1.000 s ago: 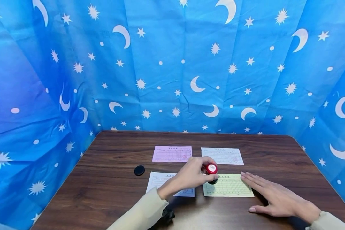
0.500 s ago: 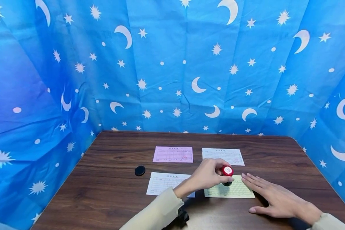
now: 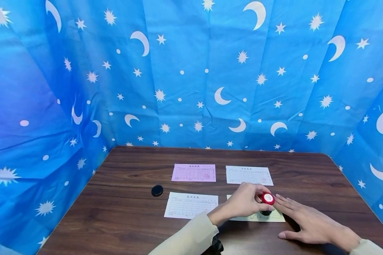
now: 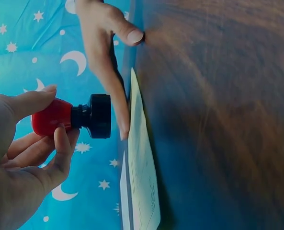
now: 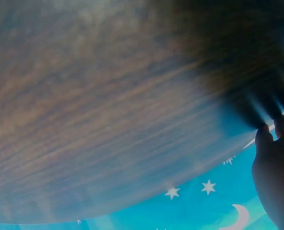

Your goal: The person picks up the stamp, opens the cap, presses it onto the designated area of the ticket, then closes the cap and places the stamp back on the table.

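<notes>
My left hand (image 3: 246, 200) grips the red knob of a round stamp (image 3: 267, 199) with a black base. In the left wrist view the stamp (image 4: 53, 117) is held between thumb and fingers, its black base a short gap above the yellow form (image 4: 144, 167). From the head, hand and stamp cover much of that yellow form (image 3: 252, 218). My right hand (image 3: 309, 219) lies palm down with straight fingers, its fingertips at the form's right edge and its thumb spread on the table. The right wrist view shows only dark fingers (image 5: 271, 158) at its right edge.
A white form (image 3: 191, 204) lies left of the yellow one. Behind are a pink form (image 3: 193, 173) and another white form (image 3: 249, 175), each with a red stamp mark. A black round cap (image 3: 157, 190) sits on the brown table (image 3: 124, 212). Blue star-patterned cloth (image 3: 191, 81) surrounds the table.
My left hand has carried the stamp rightward across the yellow form to its right side, near my right fingertips. The right hand has stayed in place. More of the left white form shows.
</notes>
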Motion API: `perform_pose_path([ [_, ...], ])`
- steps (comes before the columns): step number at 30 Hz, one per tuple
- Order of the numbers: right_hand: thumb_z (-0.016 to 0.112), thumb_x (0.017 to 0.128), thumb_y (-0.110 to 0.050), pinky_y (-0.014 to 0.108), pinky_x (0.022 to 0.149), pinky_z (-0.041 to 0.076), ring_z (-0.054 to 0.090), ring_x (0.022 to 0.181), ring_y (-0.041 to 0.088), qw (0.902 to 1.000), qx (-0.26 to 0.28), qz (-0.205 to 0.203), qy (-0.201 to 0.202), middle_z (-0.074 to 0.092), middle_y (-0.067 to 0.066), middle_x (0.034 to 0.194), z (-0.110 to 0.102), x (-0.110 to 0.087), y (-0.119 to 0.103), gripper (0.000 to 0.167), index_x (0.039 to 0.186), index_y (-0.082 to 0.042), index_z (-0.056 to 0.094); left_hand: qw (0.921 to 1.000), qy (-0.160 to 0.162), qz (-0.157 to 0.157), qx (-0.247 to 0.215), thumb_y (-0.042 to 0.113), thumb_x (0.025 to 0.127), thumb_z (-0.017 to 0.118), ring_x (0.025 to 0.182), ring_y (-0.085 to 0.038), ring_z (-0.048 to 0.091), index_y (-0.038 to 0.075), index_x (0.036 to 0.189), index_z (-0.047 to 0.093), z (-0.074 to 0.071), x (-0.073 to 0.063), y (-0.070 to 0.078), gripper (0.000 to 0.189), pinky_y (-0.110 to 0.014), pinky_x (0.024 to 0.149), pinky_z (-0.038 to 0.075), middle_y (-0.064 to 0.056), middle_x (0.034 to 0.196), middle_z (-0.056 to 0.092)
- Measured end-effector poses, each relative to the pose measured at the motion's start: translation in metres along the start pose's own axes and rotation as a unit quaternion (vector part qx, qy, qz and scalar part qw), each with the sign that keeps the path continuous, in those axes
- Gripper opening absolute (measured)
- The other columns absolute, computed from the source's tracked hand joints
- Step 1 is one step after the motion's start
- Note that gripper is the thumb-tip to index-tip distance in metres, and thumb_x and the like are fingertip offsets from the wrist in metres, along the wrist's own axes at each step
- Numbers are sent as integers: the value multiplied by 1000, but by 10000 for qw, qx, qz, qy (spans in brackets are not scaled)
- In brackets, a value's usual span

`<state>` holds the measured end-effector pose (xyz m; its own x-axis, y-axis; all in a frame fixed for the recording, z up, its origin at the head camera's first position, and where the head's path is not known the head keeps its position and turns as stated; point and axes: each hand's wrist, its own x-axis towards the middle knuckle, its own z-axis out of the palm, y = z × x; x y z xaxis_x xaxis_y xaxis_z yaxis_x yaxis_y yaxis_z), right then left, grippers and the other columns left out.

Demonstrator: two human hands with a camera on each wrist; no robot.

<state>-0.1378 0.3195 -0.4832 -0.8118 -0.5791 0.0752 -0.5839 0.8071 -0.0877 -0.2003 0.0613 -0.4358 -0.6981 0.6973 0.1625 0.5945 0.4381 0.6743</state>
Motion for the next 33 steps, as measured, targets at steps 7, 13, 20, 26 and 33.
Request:
perform_pose_path([
  [7,58,93,-76,52,104,56,57,142,35,9999,-2,109,-125,55,8,159,-2,0,2,83,152,-19,56,9997,-22,17,223,31,91,84,76,16,58,16,119,75,11,7,5,33,-3,70,46,12,105,80],
  [13,59,93,-76,53,104,55,58,141,36,9999,4,112,-108,58,10,156,-2,1,2,81,148,-16,60,9989,2,19,473,33,90,85,73,17,57,17,120,76,16,10,6,35,-2,70,44,13,103,81],
  [20,59,92,-77,55,104,56,57,141,36,9998,98,157,-87,56,9,157,-2,1,1,84,151,-18,57,9967,20,162,789,35,89,86,71,17,55,18,120,77,21,11,4,37,-3,73,40,13,102,81],
  [26,61,92,-76,53,104,55,58,141,35,9999,59,146,33,56,10,157,0,0,-1,82,149,-17,60,9960,-28,128,879,39,88,86,75,19,57,21,119,75,25,11,1,38,-7,84,40,16,103,81],
  [33,61,92,-75,53,103,56,58,141,35,9998,88,182,71,55,11,158,1,-1,-2,83,151,-18,57,9941,-81,230,1057,40,89,85,78,21,58,21,120,75,28,13,1,38,-13,90,39,17,102,81],
])
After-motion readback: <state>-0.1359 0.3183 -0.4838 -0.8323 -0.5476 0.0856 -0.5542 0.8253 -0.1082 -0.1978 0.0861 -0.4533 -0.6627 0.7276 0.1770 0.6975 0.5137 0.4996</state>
